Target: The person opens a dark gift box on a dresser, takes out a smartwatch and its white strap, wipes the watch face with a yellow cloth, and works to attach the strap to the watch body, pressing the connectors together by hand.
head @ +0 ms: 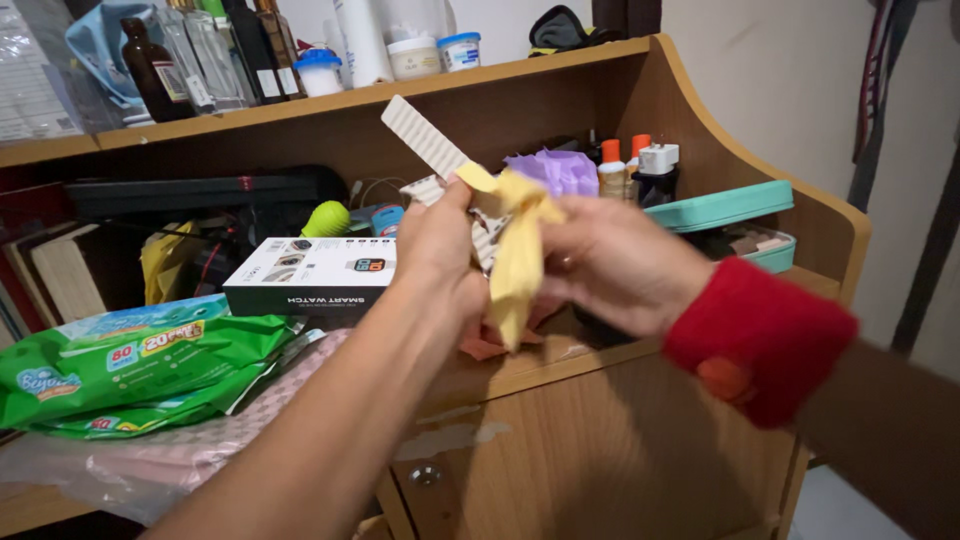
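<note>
While both hands meet above the front edge of the wooden desk, the left hand pinches the top of a yellow cloth betw. thumb and fingers, grip pressed together on it. Right hand, red cuff at wrist, fingers curled around the cloth's mid part; grip closed on it. Cloth hangs down, lower end near an orange-pink rag lying at the desk edge. Behind the hands: ribbed white-beige strip, tilted; cannot tell if held. Left part of desk: white box, green wipes pack at front-left. Back right: purple item, small bottles w/ orange caps, teal case. Upper shelf carries bottles and jars.
</note>
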